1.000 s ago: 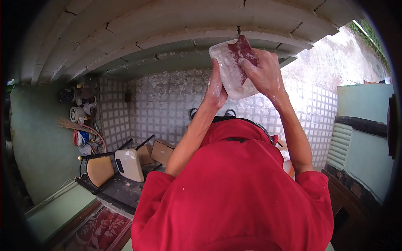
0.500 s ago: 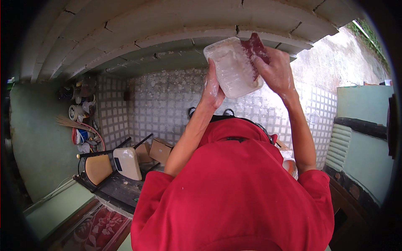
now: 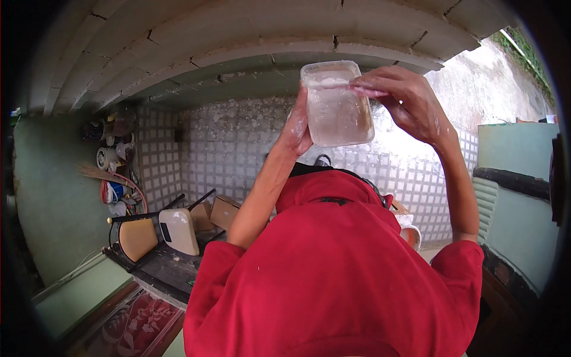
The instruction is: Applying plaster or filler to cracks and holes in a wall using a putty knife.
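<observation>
Clear plastic made up the small tub (image 3: 336, 104), a box with round corners, cloudy with white powder on its walls. It was up in the air at about twelve o'clock in the view, well above the person's red shirt (image 3: 339, 273). The left hand (image 3: 296, 126) was pressed flat on the tub's left side, at its nine o'clock, with the thumb hidden behind, so I could not tell how tight that hold was. The right hand (image 3: 404, 101) reached in from three o'clock, and its fingertips (image 3: 364, 89) were pinched together at the tub's top rim, maybe on a bit of the white stuff, though it was too small to be sure. Both hands were dusty white. I think the tub would feel light and a bit bendy, and the powder could make it slippery, so the best place to hold it would be the two long sides, near the stiff rim. Squeezing the thin walls hard might make them buckle. Down at eight o'clock stood a chair (image 3: 140, 238) with a yellow seat and a cream box (image 3: 178, 231) leaning on it. A wall of small white tiles (image 3: 226, 154) was behind, and a red rug (image 3: 137, 327) lay at seven o'clock.
</observation>
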The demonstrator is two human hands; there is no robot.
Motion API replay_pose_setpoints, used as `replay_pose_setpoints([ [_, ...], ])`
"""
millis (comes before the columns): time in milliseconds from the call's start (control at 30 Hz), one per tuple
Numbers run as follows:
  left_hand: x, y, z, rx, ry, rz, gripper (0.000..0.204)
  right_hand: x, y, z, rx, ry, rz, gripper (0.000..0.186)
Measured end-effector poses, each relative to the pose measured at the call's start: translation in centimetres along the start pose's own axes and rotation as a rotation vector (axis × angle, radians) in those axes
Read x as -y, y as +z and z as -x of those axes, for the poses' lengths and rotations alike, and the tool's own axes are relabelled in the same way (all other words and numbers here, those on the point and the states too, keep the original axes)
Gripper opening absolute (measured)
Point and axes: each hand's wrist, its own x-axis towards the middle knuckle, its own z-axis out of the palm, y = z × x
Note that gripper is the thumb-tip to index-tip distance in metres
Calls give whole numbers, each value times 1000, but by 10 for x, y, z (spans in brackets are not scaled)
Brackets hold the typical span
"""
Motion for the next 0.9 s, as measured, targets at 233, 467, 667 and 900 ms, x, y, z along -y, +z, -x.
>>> replay_pose_setpoints([
  [233, -10, 7, 1, 32, -56, 110, 74, -34, 0, 15, 90, -360, 345, 45],
  [467, -15, 11, 4, 43, -96, 126, 74, -49, -5, 26, 128, -357, 393, 48],
  [667, -11, 7, 2, 24, -85, 84, 74, -47, -8, 35, 150, -307, 442, 50],
  [900, -8, 5, 0, -9, -46, 99, 72, -41, -7, 40, 86, -223, 508, 51],
])
